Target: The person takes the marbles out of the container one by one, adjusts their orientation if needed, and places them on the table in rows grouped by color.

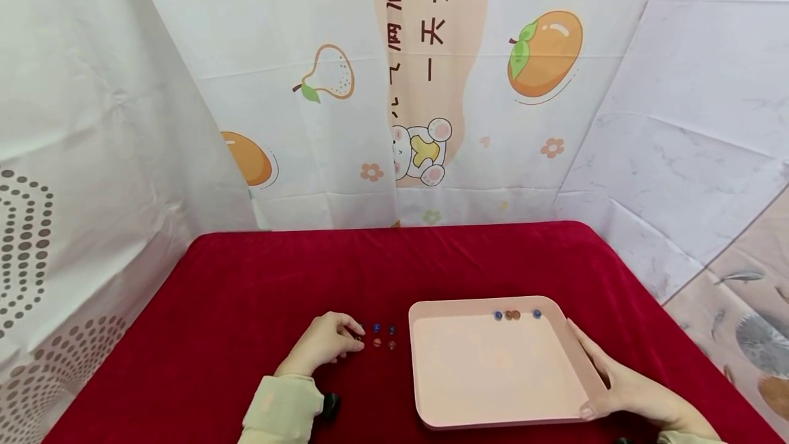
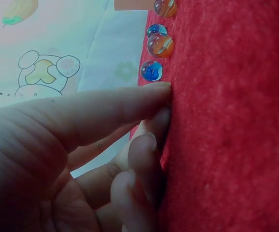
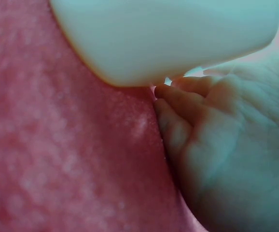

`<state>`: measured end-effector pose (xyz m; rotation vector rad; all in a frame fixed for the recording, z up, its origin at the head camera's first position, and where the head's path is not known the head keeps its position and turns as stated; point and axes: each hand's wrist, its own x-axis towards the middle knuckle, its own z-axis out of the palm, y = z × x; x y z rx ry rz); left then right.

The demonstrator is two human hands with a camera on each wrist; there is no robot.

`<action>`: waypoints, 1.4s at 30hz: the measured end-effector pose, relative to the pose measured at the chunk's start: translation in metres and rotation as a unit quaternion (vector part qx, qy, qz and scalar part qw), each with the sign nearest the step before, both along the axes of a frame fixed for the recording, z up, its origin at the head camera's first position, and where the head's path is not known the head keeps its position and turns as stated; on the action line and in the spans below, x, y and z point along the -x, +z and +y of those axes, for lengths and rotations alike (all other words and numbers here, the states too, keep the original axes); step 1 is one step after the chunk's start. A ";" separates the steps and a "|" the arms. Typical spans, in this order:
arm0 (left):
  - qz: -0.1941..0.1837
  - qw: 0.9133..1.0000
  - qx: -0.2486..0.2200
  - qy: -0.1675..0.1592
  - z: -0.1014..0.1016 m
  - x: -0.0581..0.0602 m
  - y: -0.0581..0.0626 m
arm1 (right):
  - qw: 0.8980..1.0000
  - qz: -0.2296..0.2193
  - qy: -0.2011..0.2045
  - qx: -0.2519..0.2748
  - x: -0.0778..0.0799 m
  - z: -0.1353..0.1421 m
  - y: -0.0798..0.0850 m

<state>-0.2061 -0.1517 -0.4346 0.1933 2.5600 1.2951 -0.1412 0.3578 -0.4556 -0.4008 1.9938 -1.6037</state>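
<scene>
My left hand (image 1: 327, 341) is low over the red cloth, at the left end of two short rows of glass marbles. Its thumb and index finger pinch an amber marble (image 1: 358, 339); in the left wrist view the fingertips hide it. Beside the fingers lie a blue marble (image 2: 151, 71) and an orange marble (image 2: 160, 45), with more behind them. On the right, my right hand (image 1: 616, 382) grips a shallow pink tray (image 1: 419, 368) by its right side, thumb at the near corner and fingers along the wall. Blue marbles (image 1: 537, 314) and brownish marbles (image 1: 516, 315) sit along the tray's far inner edge.
Red velvety cloth (image 1: 277, 266) covers the table. Behind it hangs a white curtain (image 1: 277, 12) printed with fruit, and more pale sheets hang at both sides. A black strap piece (image 1: 331, 406) shows at my left wrist.
</scene>
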 end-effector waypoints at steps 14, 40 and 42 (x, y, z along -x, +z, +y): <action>0.007 1.000 0.007 0.012 0.000 -0.005 0.007 | 1.000 0.020 0.001 -0.012 -0.001 0.001 -0.002; 0.088 0.995 -0.039 0.019 0.024 -0.020 0.044 | 0.998 0.056 0.002 -0.026 -0.001 -0.001 0.001; 0.098 0.994 -0.044 0.016 0.027 -0.021 0.046 | 0.998 0.056 0.002 -0.025 -0.001 -0.001 0.000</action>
